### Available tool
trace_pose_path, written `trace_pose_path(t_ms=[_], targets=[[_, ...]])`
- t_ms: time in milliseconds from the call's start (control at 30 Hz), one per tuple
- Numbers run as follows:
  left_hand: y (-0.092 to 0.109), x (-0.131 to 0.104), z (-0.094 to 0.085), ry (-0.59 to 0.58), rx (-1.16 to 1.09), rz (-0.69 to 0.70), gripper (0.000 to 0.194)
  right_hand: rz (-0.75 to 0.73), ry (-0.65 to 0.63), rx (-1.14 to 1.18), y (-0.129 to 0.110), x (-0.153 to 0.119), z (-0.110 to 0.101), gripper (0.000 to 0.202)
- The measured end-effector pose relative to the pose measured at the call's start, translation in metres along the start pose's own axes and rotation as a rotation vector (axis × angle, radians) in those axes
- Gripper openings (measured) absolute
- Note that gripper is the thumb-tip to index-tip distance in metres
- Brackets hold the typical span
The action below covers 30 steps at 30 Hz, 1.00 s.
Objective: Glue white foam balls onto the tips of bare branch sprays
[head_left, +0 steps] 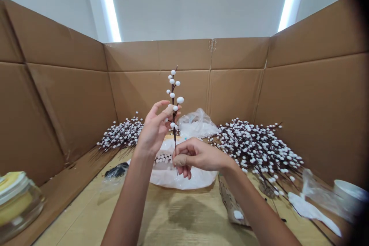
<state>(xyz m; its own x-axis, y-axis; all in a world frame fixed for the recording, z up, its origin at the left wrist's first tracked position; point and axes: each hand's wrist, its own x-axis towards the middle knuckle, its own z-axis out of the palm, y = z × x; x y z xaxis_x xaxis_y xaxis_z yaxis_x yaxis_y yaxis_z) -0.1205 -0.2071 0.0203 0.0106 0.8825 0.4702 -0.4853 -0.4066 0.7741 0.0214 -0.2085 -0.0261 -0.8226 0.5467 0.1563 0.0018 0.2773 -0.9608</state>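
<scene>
An artificial branch with white berries (172,95) stands upright before me, its dark stem pointing down. My right hand (198,155) pinches the thin lower stem between thumb and fingers. Higher up, my left hand (155,127) has its fingers curled round the berried part from behind and the side; the exact contact of its fingertips is partly hidden. Behind the hands lies a white plastic bag (196,178) with a row of white berries (163,158) on it, partly covered by my right hand.
Berry branches are heaped at the left (122,134) and right (256,148). A clear bag of white pieces (198,123) sits at the back. Cardboard walls (158,55) enclose the table (161,219). A glass jar (20,203), a cardboard piece (232,203) and a white cup (350,194) stand nearer.
</scene>
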Motion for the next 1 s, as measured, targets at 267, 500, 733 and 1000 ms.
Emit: trace_pose_path(t_ms=[267,500,733,1000], targets=[[0.014,0.004,-0.015,0.068,-0.028,0.018,0.023,0.018,0.024,0.018,0.006,0.001,0.0,0.028],[0.022,0.002,-0.017,0.227,0.317,0.427,0.031,0.096,0.097,-0.292,0.022,0.009,0.008,0.015],[0.018,0.001,-0.018,0.265,0.472,0.526,0.028,0.078,0.364,-0.79,0.024,0.008,0.018,0.018],[0.02,0.001,-0.017,0.26,0.36,0.476,0.027,0.064,0.436,-1.013,0.03,0.007,0.023,0.012]])
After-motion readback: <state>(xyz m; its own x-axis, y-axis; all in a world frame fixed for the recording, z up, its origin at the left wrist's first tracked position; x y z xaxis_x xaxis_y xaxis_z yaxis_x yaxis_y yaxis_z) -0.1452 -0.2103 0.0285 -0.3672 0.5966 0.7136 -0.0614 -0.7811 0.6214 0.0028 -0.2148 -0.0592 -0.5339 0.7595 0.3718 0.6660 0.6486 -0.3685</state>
